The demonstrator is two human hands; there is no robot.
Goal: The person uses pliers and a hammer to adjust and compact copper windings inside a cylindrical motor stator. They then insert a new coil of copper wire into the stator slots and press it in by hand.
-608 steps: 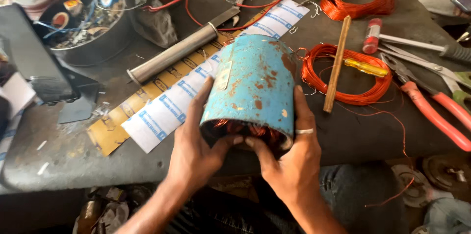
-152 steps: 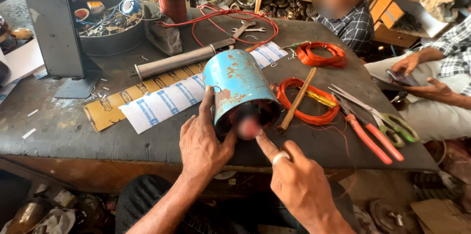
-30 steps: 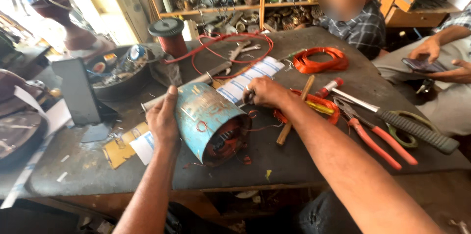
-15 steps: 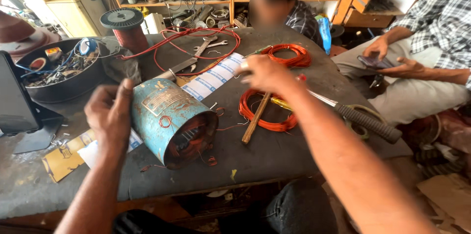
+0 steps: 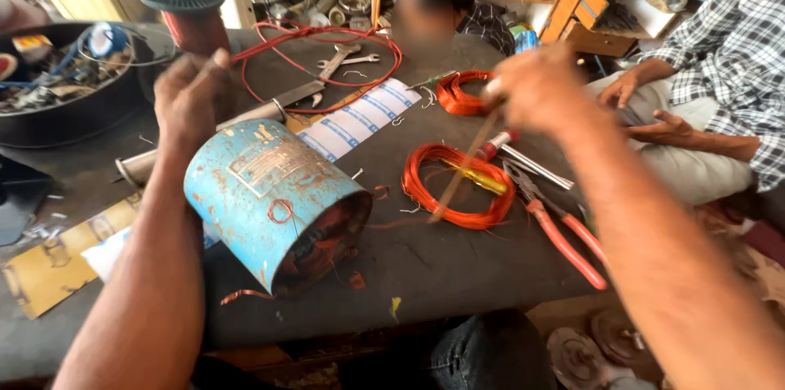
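Since a moment ago, the right hand (image 5: pixel 536 87) has closed its grip on the wooden stick (image 5: pixel 462 169), raised over the orange wire coil (image 5: pixel 454 186). Left hand (image 5: pixel 192 96) hangs loosely curled, holding nothing, behind the blue motor housing (image 5: pixel 270 198), which lies on its side on the worktop (image 5: pixel 433 267).

Motor housing (image 5: pixel 274 202), centre-left: sky-blue paint w/ brown rust patches, copper-red windings inside. Wire coils: orange, one mid-frame (image 5: pixel 458 186), one smaller above it (image 5: pixel 458 91). Pliers (image 5: pixel 564 230), lower right: red handles. Table (image 5: pixel 425 267): dark grey. Spool (image 5: pixel 184 10), upper left: reddish wire, grey top. Paper strip (image 5: pixel 360 120): white w/ blue bars. Shirt (image 5: pixel 736 47), upper right: black-and-white check.
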